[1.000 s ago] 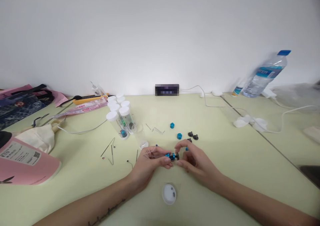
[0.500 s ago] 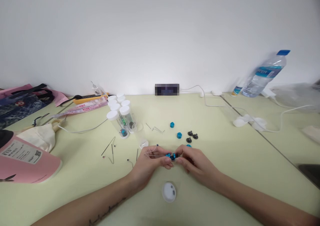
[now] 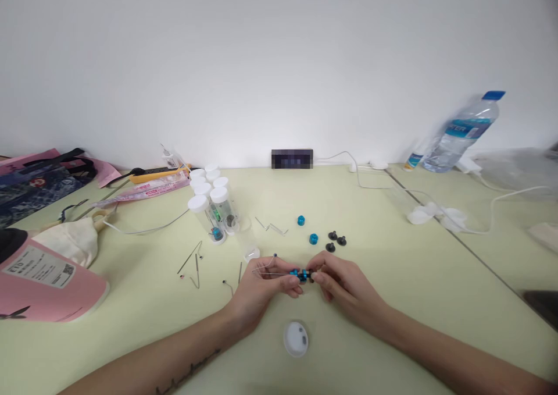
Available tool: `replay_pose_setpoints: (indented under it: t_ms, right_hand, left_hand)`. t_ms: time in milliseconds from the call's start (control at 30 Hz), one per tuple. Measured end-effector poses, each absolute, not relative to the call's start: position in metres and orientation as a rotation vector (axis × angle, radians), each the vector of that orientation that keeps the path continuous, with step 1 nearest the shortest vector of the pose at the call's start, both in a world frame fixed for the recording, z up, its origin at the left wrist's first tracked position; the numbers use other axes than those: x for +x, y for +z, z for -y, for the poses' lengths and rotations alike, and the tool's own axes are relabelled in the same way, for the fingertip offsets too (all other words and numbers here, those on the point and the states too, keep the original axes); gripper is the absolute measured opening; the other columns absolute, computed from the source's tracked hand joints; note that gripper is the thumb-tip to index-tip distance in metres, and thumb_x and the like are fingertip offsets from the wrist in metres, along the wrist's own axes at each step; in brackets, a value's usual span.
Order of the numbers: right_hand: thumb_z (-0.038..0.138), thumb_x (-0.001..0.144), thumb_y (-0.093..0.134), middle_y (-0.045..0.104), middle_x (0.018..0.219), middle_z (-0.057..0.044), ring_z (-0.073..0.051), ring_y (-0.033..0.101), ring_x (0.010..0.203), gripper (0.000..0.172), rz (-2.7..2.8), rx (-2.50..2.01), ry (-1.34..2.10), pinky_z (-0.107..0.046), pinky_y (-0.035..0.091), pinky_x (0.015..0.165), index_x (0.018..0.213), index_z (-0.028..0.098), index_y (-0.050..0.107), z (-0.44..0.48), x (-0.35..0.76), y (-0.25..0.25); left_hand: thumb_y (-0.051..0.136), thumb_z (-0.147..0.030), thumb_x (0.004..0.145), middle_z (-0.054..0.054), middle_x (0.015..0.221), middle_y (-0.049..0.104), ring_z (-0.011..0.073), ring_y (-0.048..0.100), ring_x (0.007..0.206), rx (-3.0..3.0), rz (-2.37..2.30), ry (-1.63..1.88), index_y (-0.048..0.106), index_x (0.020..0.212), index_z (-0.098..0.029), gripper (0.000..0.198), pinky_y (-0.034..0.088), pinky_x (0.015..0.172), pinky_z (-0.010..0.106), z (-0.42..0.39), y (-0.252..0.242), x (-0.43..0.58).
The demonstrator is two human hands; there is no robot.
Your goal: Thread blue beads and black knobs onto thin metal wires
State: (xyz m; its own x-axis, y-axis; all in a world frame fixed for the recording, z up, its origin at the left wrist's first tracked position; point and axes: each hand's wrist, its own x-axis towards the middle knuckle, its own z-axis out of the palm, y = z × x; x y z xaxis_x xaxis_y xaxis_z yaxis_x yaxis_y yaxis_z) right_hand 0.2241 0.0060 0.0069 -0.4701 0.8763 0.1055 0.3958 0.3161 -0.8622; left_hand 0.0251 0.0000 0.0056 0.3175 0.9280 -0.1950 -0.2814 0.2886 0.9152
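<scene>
Between thumb and fingers, my left hand (image 3: 257,287) grips a small blue metal fitting (image 3: 294,274) with a thin bent wire (image 3: 269,273) running back over the palm. My right hand (image 3: 349,281) pinches a black screw-like piece (image 3: 310,276) at the fitting's right end. Whether the two are threaded together I cannot tell. Beyond the hands lie a blue knob-like part (image 3: 313,239) and another blue part (image 3: 300,220). Several black flanged screws (image 3: 331,247) rest to their right. Nearer me sits a white cap (image 3: 296,339) with small dark pieces in it.
Several clear vials with white lids (image 3: 199,217) stand at left, beside an open clear tube (image 3: 249,246). Bent wires (image 3: 197,271) lie around them. A pink cup (image 3: 56,284) is far left. A water bottle (image 3: 462,133) leans at right; a white cable (image 3: 379,187) crosses the table.
My right fingers have shifted slightly right, showing more of the black piece. A blue part seen earlier behind my right hand is now hidden. My left hand keeps its grip.
</scene>
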Motion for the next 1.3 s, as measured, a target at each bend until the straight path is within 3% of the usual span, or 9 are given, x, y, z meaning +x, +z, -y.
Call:
replay_pose_setpoints:
  t_ms: [133, 300, 467, 833, 1300]
  right_hand:
    - [0.044, 0.097, 0.035, 0.050, 0.056, 0.004, -0.012, 0.047, 0.051, 0.034, 2.023, -1.143, 1.044, -0.022, 0.036, 0.052, 0.086, 0.019, 0.055, -0.0068, 0.2242, 0.0079]
    - [0.048, 0.098, 0.028, 0.048, 0.057, 0.003, -0.013, 0.048, 0.053, 0.041, 1.966, -1.136, 1.003, -0.023, 0.038, 0.055, 0.094, 0.019, 0.057, -0.0054, 0.2252, 0.0086]
    - [0.048, 0.098, 0.026, 0.049, 0.058, 0.002, -0.013, 0.047, 0.054, 0.047, 1.984, -1.115, 0.953, -0.024, 0.038, 0.058, 0.083, 0.018, 0.059, -0.0051, 0.2253, 0.0087]
    - [0.048, 0.098, 0.027, 0.057, 0.069, -0.003, -0.015, 0.053, 0.063, 0.047, 1.942, -1.033, 0.881, -0.026, 0.042, 0.061, 0.089, 0.018, 0.062, -0.0041, 0.2258, 0.0125]
    - [0.042, 0.100, 0.027, 0.052, 0.066, -0.001, -0.014, 0.049, 0.062, 0.045, 1.964, -1.016, 0.952, -0.026, 0.038, 0.062, 0.075, 0.018, 0.057, -0.0059, 0.2266, 0.0087]
  left_hand:
    - [0.078, -0.023, 0.066, 0.007, 0.072, 0.071, 0.0148, 0.064, 0.066, 0.921, -0.878, 0.960, 0.071, 0.081, -0.011, 0.020, 0.051, 0.066, 0.026, 0.0002, 0.0058, 0.0250]
    - [0.079, -0.024, 0.066, 0.007, 0.073, 0.071, 0.0144, 0.064, 0.066, 0.916, -0.884, 0.968, 0.071, 0.080, -0.012, 0.020, 0.050, 0.066, 0.025, -0.0001, 0.0054, 0.0252]
    - [0.079, -0.023, 0.067, 0.006, 0.072, 0.071, 0.0141, 0.064, 0.066, 0.914, -0.874, 0.970, 0.071, 0.081, -0.011, 0.020, 0.050, 0.066, 0.025, -0.0005, 0.0053, 0.0245]
    - [0.079, -0.023, 0.067, 0.007, 0.073, 0.071, 0.0139, 0.065, 0.066, 0.911, -0.873, 0.973, 0.071, 0.081, -0.011, 0.020, 0.051, 0.064, 0.023, -0.0009, 0.0060, 0.0246]
    - [0.077, -0.020, 0.069, 0.006, 0.071, 0.071, 0.0129, 0.065, 0.066, 0.907, -0.860, 0.991, 0.071, 0.081, -0.011, 0.017, 0.051, 0.064, 0.022, -0.0013, 0.0052, 0.0242]
